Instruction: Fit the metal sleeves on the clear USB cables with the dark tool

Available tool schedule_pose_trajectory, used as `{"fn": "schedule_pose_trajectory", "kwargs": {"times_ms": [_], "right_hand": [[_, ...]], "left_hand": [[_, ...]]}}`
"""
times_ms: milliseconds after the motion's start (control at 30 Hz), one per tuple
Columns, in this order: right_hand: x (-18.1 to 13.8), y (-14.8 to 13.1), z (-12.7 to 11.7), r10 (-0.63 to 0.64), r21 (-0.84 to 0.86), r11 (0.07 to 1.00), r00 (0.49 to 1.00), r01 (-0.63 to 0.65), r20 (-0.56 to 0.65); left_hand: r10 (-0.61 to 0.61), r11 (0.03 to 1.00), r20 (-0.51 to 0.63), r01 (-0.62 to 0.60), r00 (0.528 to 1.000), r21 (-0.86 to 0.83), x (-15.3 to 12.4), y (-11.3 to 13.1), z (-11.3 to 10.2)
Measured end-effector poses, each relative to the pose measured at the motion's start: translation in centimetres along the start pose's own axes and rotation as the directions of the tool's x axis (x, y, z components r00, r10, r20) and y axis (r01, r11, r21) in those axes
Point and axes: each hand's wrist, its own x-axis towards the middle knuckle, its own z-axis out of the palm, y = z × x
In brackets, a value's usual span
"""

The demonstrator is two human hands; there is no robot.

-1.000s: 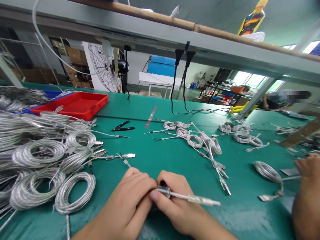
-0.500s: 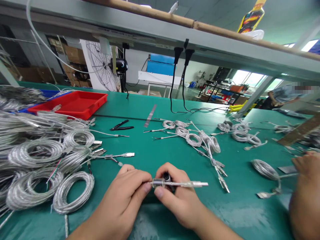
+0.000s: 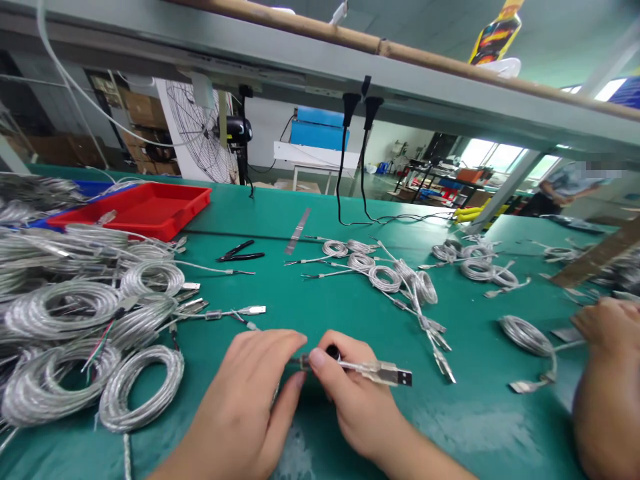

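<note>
My left hand [image 3: 250, 400] and my right hand [image 3: 355, 393] meet low in the middle of the green table [image 3: 310, 293]. Both pinch one clear silvery USB cable [image 3: 370, 370] near its ferrite bead; the cable's metal plug sticks out to the right of my right hand. A small black object sits behind my right thumb, partly hidden. The cable's other end runs under my left hand. A heap of coiled silvery cables [image 3: 85, 333] lies just left of my left hand.
A red tray [image 3: 145, 210] stands at the back left, black cutters [image 3: 240, 252] and a metal strip [image 3: 297, 231] behind my hands. More coiled cables [image 3: 395, 277] lie mid-table and right. Another person's hand and arm [image 3: 605, 380] rest at the right edge. Two black cords [image 3: 350, 160] hang from the overhead shelf.
My hands have shifted along the cable: the ferrite bead, earlier clear between my thumbs, is now mostly covered, and the plug end has dropped slightly and points right and down.
</note>
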Motion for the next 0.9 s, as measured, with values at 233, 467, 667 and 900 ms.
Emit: {"fn": "schedule_pose_trajectory", "kwargs": {"times_ms": [233,467,667,900], "right_hand": [[-0.1,0.5,-0.3,0.068,0.279,0.954,0.985,-0.111,0.161],[0.1,0.2,-1.3,-0.18,0.057,0.983,0.967,0.172,0.179],[0.1,0.0,-1.3,-0.246,-0.013,0.966,0.94,0.256,0.238],[0.2,0.0,-1.7,-0.312,-0.087,0.936,0.916,0.342,0.251]], "left_hand": [[-0.06,0.989,0.099,0.073,0.993,-0.132,-0.3,-0.4,0.4],[-0.034,0.973,0.097,0.055,0.995,-0.223,-0.3,-0.7,-0.1],[-0.001,0.979,0.125,0.026,0.992,-0.203,-0.3,-0.7,0.1],[0.03,0.979,0.139,-0.001,0.99,-0.204,-0.7,-0.8,0.5]]}}
